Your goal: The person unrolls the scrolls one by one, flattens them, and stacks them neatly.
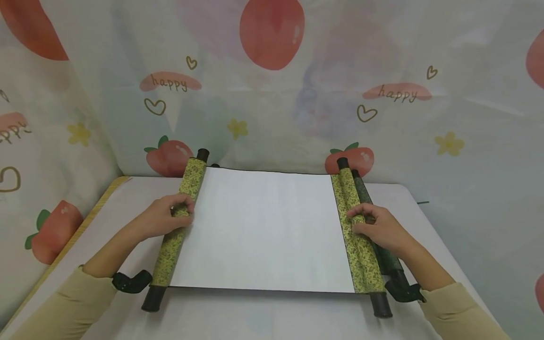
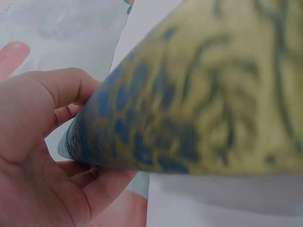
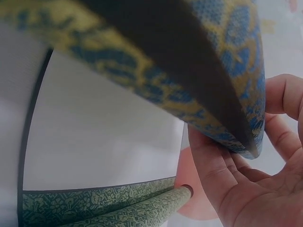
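A hanging scroll (image 1: 263, 226) with a blank white face and yellow-green brocade ends is spread between both hands. My left hand (image 1: 163, 215) grips its left roller (image 1: 170, 255), thumb and fingers curled round it. The right roller (image 1: 365, 259) is held by my right hand (image 1: 380, 229) in the same way. Black knobs stick out at the roller ends. Under it, partly hidden, is a second scroll with a dark green roller (image 1: 388, 259). From the right wrist, this lower scroll's white sheet (image 3: 104, 137) and green brocade border (image 3: 71, 205) show below the raised yellow one.
The white tabletop (image 1: 272, 316) has a wood-coloured edge (image 1: 91, 215) at the left. A fruit-printed curtain (image 1: 272, 127) stands close behind the table and along its left side. Black straps (image 1: 131, 282) sit at both wrists.
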`<state>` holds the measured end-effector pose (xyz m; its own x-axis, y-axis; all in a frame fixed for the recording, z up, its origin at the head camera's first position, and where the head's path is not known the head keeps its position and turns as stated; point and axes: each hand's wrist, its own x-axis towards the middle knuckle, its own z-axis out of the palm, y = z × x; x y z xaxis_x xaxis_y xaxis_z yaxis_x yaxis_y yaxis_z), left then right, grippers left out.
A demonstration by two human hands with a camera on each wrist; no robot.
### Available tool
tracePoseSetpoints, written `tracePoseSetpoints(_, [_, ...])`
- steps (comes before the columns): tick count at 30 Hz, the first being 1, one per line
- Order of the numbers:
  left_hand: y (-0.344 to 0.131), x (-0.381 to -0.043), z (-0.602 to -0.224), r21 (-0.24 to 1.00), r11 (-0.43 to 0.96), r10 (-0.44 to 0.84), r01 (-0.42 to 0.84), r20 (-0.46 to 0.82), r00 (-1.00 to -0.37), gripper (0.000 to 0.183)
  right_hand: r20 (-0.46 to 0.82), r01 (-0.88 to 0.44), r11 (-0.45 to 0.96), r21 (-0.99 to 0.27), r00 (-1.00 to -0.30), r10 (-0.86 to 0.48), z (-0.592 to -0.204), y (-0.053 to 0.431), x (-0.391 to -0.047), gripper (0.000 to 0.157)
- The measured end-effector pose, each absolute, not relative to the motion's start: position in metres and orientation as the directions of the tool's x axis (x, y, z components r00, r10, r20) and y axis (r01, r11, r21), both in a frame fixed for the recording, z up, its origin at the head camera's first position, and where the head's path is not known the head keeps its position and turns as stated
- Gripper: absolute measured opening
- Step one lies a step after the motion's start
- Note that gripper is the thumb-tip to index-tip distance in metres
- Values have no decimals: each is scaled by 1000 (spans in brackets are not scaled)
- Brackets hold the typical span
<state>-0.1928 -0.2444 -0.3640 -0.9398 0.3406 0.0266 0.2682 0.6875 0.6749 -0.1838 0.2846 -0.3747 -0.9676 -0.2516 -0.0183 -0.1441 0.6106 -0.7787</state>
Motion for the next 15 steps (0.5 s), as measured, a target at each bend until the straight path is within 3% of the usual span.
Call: tracePoseSetpoints(15, [-252,-191,-360,660,716,289,228,17,-957,9,-25,-144,610,-780,-965,-260,-376,286,-186,31])
